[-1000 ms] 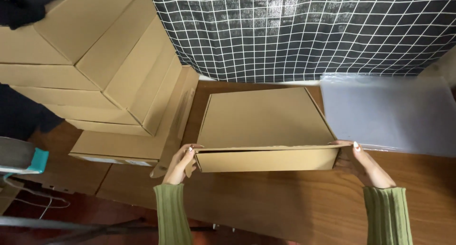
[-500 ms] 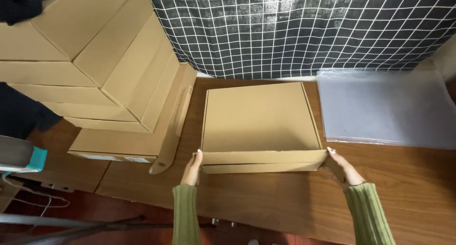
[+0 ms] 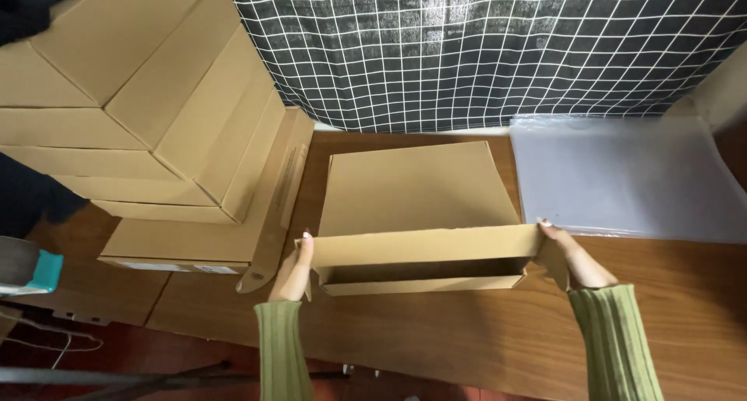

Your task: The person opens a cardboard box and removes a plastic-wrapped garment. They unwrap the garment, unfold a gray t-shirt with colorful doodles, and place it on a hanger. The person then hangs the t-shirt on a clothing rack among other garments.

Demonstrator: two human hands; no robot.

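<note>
Cardboard box [image 3: 420,214] flat on table [image 3: 467,339], long axis left-right, hands [image 3: 292,269] [image 3: 572,257] gripping both ends.

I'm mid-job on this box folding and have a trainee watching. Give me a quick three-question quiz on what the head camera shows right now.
1. True or false: both hands grip the flat brown cardboard mailer box at its near corners.
2. What lies right of the box on the brown wooden table? A) a stack of clear plastic sheets B) a red bucket C) a metal tray
3. Fill in: the near front flap of the box is lifted, leaving a dark ____ under it.

Key
1. True: the left hand holds the left corner, the right hand the right corner.
2. A: the stack of clear plastic sheets.
3. Gap; the stacked brown cardboard boxes at left stay untouched.
</note>
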